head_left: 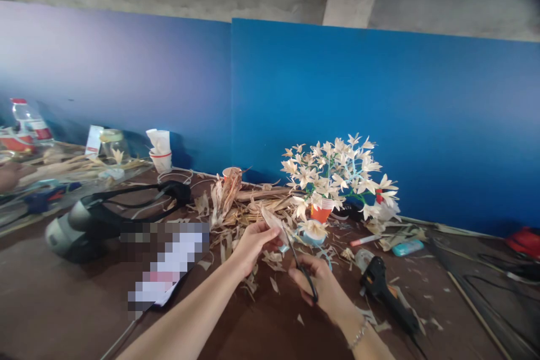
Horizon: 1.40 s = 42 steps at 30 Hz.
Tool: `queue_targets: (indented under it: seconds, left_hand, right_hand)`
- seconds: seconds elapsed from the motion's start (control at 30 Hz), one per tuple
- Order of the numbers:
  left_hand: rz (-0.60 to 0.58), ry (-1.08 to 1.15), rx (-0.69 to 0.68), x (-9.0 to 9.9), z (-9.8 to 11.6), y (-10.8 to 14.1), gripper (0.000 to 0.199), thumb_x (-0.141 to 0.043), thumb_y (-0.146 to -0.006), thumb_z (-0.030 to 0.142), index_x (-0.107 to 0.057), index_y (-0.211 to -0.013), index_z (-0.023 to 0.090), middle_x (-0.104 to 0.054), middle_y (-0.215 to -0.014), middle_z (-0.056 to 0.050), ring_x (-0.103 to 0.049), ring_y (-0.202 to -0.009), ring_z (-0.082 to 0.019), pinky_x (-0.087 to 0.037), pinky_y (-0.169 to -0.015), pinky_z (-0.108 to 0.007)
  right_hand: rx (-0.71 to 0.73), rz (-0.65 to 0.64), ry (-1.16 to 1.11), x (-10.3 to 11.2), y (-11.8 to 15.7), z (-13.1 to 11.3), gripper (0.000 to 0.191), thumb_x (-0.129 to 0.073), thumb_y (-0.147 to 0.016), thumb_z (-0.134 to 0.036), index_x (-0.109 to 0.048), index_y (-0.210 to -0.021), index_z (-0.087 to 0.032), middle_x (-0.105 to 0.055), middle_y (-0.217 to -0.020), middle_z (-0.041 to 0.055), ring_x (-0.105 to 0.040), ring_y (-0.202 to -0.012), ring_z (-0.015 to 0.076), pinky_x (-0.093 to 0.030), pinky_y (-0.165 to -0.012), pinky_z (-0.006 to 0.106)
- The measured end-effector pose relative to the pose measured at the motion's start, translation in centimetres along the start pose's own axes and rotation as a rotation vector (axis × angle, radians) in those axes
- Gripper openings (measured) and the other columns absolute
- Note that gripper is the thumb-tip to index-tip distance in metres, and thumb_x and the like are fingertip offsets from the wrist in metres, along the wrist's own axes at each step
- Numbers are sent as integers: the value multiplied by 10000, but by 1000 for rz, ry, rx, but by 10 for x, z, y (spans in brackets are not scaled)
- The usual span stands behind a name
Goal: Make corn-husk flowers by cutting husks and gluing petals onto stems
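Observation:
Between the thumb and fingers of my left hand (255, 244) is a pale piece of dried husk (273, 220), raised above the table. My right hand (316, 278) grips a pair of scissors (311, 283) with black handles, its blades pointing up toward the husk. Whether the blades touch the husk is too small to tell. Just beyond my hands, a single cream husk flower (314, 229) rests over a light blue round holder. Behind it an orange paper cup (321, 211) holds a bunch of cream husk flowers (333, 174) on green stems.
Dried husks (248, 205) and scraps litter the brown table. To the right lie a black glue gun (388, 295), a marker (365, 240) and a teal case (407, 247). A phone (172, 270) and headgear (84, 225) are at left. Another person's hand (12, 175) shows far left.

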<state>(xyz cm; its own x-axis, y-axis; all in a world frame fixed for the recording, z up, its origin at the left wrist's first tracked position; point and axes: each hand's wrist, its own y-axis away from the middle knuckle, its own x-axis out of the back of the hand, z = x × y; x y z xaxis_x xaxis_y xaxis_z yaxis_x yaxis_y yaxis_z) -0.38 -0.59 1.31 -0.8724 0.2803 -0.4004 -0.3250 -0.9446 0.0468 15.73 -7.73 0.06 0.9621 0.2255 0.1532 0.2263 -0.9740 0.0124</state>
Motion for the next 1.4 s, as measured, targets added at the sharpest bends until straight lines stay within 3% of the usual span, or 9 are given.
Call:
queue_targets:
  seconds: [0.33,1.07,1.4]
  left_hand:
    - [68,3,-25,0,4,1,252,-726,-626,348,-637,-682,119,-629,-581,-18,-570,-540,-102,-426,-531,-195]
    - [27,-72,-74,3,6,0,246,-706,-642,362,-646,-702,131,-627,-624,-13,-550,-544,-106,-412,-566,-220]
    - [-33,-185,-127,10,9,-3,229,-673,-671,359,-660,-709,134,-632,-625,-18,-548,-552,-129,-395,-570,-231]
  right_hand:
    - [-36,1,-16,1,1,-2,335,-612,-723,-481,-502,-712,-164,-362,-449,-97,-309,-317,19,-230,-314,152]
    - [-48,16,60,0,2,-6,343,-610,-708,-487,-509,-694,-159,-368,-439,-94,-312,-310,19,-226,-306,153]
    - [-81,-44,117,3,4,-8,309,-613,-714,-455,-518,-690,-161,-380,-420,-92,-328,-300,27,-197,-302,157]
